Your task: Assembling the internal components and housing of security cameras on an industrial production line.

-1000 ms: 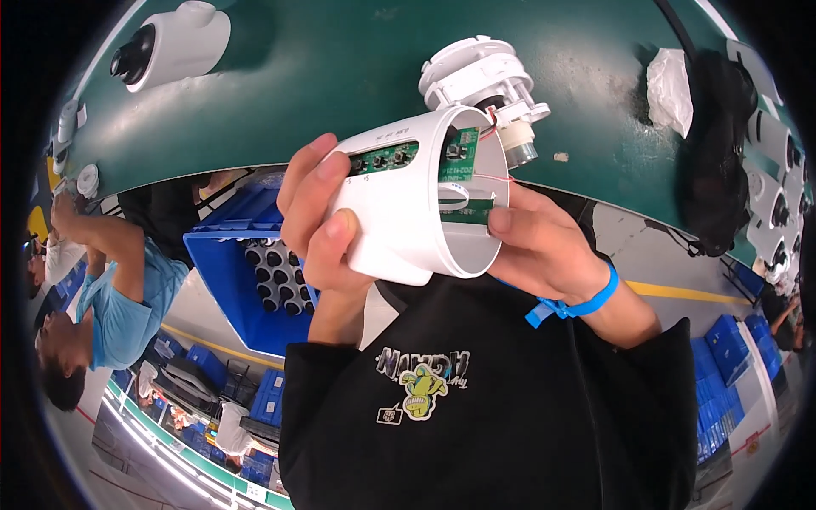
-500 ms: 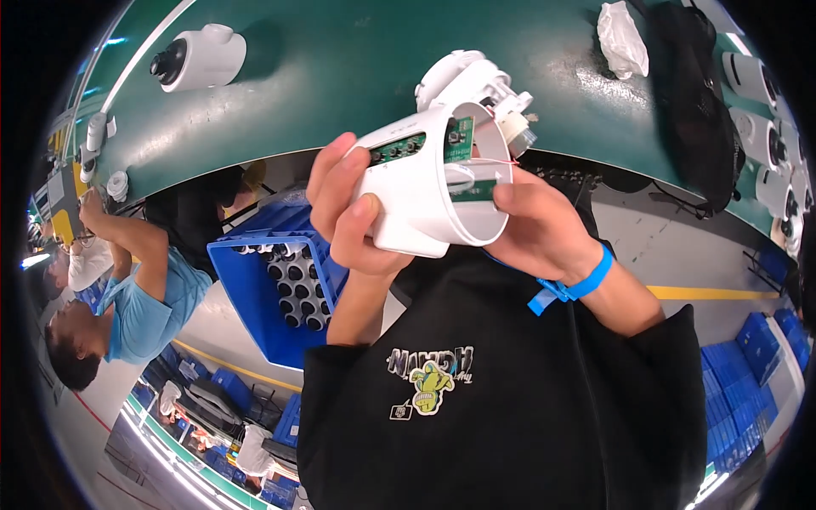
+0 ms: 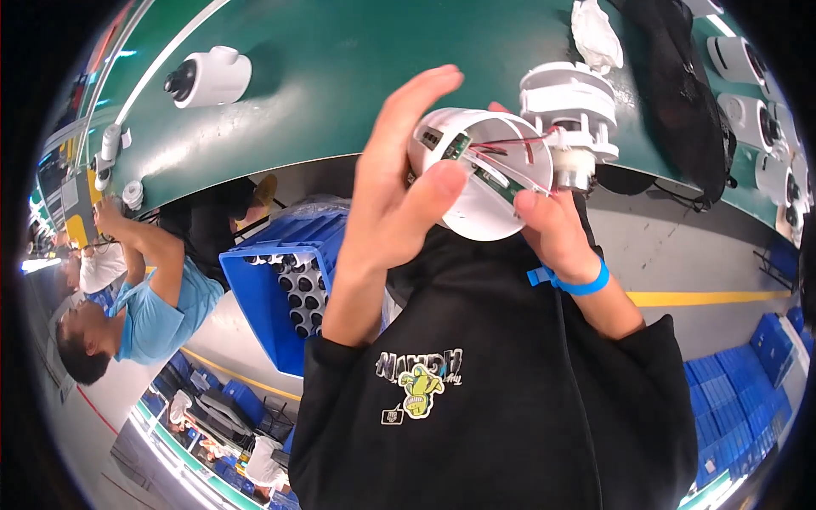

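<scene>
A white cylindrical housing (image 3: 480, 219) is tilted with its round opening toward me; green circuit boards (image 3: 459, 146) and thin red and white wires show inside. My right hand (image 3: 561, 234) grips it, thumb at the rim and a fingertip behind. My left hand (image 3: 395, 191) lies along its left side, fingers stretched out past it and the thumb at the opening's edge. Wires run from the housing to a white plastic assembly (image 3: 568, 100) with a metal-ended motor (image 3: 575, 173), just beyond my right hand. Whether my hidden right fingers touch that assembly, I cannot tell.
The green table (image 3: 340, 76) carries a white camera-like unit (image 3: 212, 78) at left, a crumpled white bag (image 3: 597, 36), a black bag (image 3: 680, 93) and several white units (image 3: 748, 121) at right. A blue crate (image 3: 255, 306) of parts stands left below; a person (image 3: 153, 293) sits beyond.
The housing has turned, its opening now facing me more. My left fingers have loosened and stretched out. The white assembly has shifted right and swung motor-end down.
</scene>
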